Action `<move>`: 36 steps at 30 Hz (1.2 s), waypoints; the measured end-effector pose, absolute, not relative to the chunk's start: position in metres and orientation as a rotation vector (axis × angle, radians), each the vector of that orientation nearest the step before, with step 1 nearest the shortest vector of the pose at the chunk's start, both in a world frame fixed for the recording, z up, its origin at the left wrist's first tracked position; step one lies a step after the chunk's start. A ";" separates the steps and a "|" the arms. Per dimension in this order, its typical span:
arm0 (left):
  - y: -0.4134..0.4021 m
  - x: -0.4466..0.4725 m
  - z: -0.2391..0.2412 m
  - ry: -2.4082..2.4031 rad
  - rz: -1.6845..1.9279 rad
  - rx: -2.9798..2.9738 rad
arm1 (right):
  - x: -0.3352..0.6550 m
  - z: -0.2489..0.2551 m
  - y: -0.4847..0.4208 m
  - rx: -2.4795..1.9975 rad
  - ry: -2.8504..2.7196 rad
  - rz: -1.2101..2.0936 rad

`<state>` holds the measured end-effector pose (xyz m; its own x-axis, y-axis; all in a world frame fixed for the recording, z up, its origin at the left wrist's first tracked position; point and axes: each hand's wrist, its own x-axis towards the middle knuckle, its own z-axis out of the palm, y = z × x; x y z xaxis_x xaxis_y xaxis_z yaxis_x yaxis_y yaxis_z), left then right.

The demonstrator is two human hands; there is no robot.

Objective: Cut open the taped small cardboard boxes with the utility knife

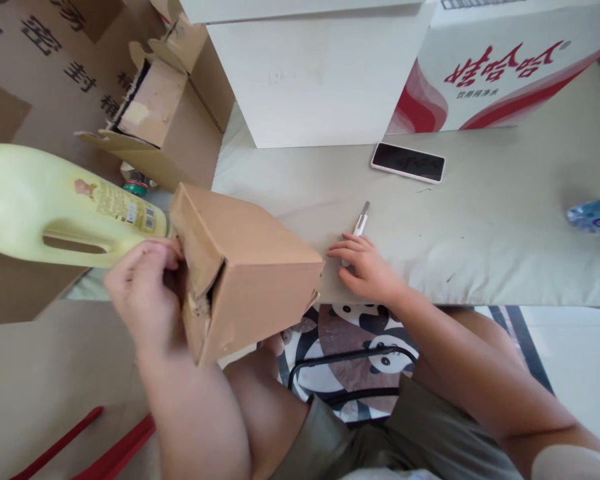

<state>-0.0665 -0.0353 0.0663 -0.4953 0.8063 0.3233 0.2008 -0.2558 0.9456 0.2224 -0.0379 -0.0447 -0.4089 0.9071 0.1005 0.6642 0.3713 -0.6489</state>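
Note:
A small brown cardboard box (260, 267) is tilted at the table's front edge, its near-left end torn with a dark gap. My left hand (150, 280) grips that end, fingers curled at the flap. To the right, my right hand (363, 267) rests on the cloth, fingers spread over the lower part of a white utility knife (363, 220). The knife's upper end points away from me; the rest is hidden under the hand. Beyond it lies a phone (408, 162) with a dark screen.
A large pale yellow jug (70, 207) stands left of the box. White cartons (315, 80) and a red-and-white carton (500, 73) line the back of the cloth-covered table (505, 233). Opened cardboard boxes (180, 113) sit at back left. A plastic bottle (597, 215) lies far right.

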 end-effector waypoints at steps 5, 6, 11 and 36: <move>-0.032 -0.065 0.047 1.297 1.593 1.112 | 0.209 -0.035 -0.042 -1.281 -2.233 0.847; -0.032 -0.062 0.043 1.316 1.499 1.061 | 0.207 -0.034 -0.042 -1.257 -2.239 0.860; -0.031 -0.054 0.022 1.501 1.178 0.895 | 0.207 -0.032 -0.043 -1.233 -2.125 0.889; -0.018 -0.057 0.019 1.523 1.450 0.516 | 0.218 -0.036 -0.053 -0.850 -1.417 1.286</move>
